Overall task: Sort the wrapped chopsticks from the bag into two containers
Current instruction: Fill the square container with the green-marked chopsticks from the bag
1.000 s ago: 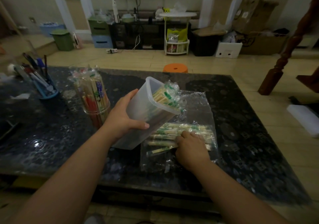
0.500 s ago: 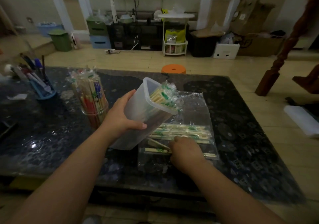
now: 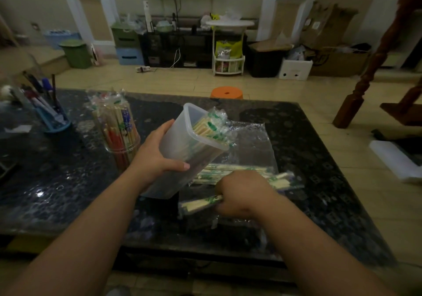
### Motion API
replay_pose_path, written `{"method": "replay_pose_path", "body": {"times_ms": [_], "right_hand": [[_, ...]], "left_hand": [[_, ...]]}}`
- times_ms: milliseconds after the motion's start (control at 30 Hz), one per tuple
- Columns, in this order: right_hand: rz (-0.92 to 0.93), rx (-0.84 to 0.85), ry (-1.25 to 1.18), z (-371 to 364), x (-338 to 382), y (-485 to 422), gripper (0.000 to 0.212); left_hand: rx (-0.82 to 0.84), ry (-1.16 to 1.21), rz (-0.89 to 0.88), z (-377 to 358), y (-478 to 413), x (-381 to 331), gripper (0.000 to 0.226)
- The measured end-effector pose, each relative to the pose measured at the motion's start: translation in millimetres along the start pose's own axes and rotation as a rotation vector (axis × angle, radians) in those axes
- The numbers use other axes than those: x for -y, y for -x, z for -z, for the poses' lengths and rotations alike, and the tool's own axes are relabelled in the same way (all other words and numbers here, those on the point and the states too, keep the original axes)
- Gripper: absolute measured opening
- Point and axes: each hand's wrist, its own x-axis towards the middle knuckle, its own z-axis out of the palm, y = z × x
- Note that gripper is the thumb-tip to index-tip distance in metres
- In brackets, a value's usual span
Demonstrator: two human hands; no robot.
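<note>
Left hand is gripping a translucent white rectangular plastic container: thumb lying across the near face, fingers wrapping round the far side. The container is tilting, its open mouth pointing up and away to the right of this hand. A bundle of wrapped bamboo chopsticks with green print is sticking out of the mouth.

Right hand is curling its fingers around one wrapped pair of chopsticks. The pair is jutting out to the left of this hand, just below the container's base. The hand is motion-blurred, so the exact finger placement is unclear.

A loose pile of wrapped chopsticks is lying crosswise just beyond the right hand's knuckles, on or in a crinkled clear plastic bag that is spreading flat beyond both hands.

A round clear plastic jar is standing upright just left of the left hand, packed with chopsticks in red, blue and green wrappers.

Everything is sitting on a dark speckled stone tabletop. A blue pen holder is standing well to the left of the left hand.
</note>
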Motion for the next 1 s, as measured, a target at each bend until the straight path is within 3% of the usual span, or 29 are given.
{"method": "replay_pose_path", "body": {"times_ms": [133, 200, 300, 500, 633, 767, 933, 1000], "right_hand": [[0.062, -0.25, 0.039, 28, -3, 15, 0.025], [0.024, -0.506, 0.037, 30, -7, 15, 0.032], [-0.016, -0.878, -0.006, 29, -19, 13, 0.025], [-0.215, -1.023, -0.082, 25, -38, 11, 0.027], [-0.213, -1.09, -0.686, 28, -39, 7, 0.022], [-0.146, -1.291, -0.77, 38, -32, 8, 0.007], [0.046, -1.355, -1.379, 54, -15, 15, 0.019], [0.029, -1.329, -1.447, 57, -10, 19, 0.02]], "left_hand": [[-0.018, 0.02, 0.011, 1, 0, 0, 0.12], [-0.016, 0.012, 0.017, 2, -1, 1, 0.121], [-0.001, 0.03, 0.013, 3, -1, 2, 0.117], [0.006, -0.019, -0.002, 2, -1, -1, 0.118], [0.009, -0.033, 0.008, 1, -2, 0, 0.123], [0.028, -0.05, 0.009, 2, -1, 0, 0.123], [0.036, -0.084, -0.004, 1, -1, -3, 0.127], [0.042, -0.092, -0.002, 0, 0, -3, 0.127]]}}
